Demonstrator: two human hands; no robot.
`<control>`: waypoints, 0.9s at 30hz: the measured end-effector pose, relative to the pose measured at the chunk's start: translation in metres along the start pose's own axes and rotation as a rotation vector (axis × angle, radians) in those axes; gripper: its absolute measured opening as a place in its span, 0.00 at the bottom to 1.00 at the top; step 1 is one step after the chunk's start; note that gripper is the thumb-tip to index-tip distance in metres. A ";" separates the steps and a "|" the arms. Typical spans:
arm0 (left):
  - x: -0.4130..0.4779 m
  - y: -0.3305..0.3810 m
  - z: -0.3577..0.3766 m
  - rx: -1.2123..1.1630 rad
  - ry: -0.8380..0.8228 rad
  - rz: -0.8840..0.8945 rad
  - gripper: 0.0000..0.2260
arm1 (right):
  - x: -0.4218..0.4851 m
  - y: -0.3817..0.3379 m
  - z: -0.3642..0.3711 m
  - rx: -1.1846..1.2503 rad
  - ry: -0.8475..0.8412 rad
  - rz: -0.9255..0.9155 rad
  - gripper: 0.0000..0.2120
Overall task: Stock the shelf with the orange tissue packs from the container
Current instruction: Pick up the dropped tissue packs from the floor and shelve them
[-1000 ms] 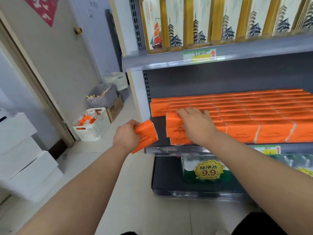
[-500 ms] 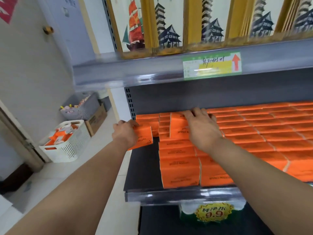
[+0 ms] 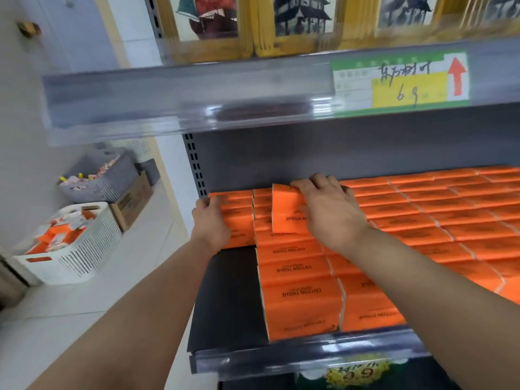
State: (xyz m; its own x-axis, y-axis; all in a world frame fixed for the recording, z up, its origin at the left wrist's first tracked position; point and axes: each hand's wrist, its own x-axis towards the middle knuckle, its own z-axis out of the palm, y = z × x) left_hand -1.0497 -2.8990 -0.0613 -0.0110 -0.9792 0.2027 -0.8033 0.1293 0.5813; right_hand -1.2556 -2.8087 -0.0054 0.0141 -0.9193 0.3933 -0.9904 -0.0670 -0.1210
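Orange tissue packs (image 3: pixel 439 220) lie flat in rows over most of the shelf to the right of both hands.

1. My left hand (image 3: pixel 211 220) grips the left-column pack (image 3: pixel 239 229), with fingers curled over its far end. This pack sits in the outermost column, beside the perforated upright. An end grip suits pushing the pack rearward until it seats against the packs beyond my fingertips.

2. My right hand (image 3: pixel 329 209) grips the raised pack (image 3: pixel 287 212), just right of the left hand. The fingers hook over its top edge. This pack stands tilted on edge above the flat row beneath it. I judge that the tilt keeps the adjacent column braced while the left-column pack goes in.

3. Under my left forearm, nearer to me than the left hand, the shelf (image 3: pixel 228 299) shows bare dark deck. This gap is the space left to fill.

4. The container (image 3: pixel 70 249), a white slotted basket, stands on the floor well to the left of my left hand. It holds more orange packs, so stocking is not complete.

5. A grey basket (image 3: pixel 101 175) and a cardboard box (image 3: pixel 132 201) stand beyond the container. A price label (image 3: pixel 399 80) sits on the rail above my right hand.
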 end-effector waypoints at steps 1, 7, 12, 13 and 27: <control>-0.002 -0.001 -0.002 -0.041 0.021 0.003 0.29 | 0.000 -0.003 -0.001 0.006 0.003 -0.004 0.28; -0.022 -0.016 -0.036 -0.144 0.139 -0.078 0.32 | 0.011 -0.045 -0.008 0.114 0.048 -0.099 0.25; -0.035 -0.046 -0.058 -0.090 0.084 -0.147 0.29 | 0.030 -0.104 0.016 0.279 -0.023 -0.223 0.23; -0.036 -0.051 -0.060 -0.092 0.072 -0.162 0.28 | 0.033 -0.112 0.024 0.287 -0.049 -0.237 0.22; -0.040 -0.073 -0.030 -0.155 -0.027 -0.184 0.26 | 0.039 -0.121 0.080 -0.015 -0.245 -0.176 0.29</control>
State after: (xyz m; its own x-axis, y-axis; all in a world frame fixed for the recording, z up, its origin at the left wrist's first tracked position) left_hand -0.9728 -2.8643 -0.0887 0.1096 -0.9920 0.0626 -0.6920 -0.0310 0.7212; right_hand -1.1241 -2.8671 -0.0480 0.2163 -0.9605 0.1751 -0.9718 -0.2291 -0.0561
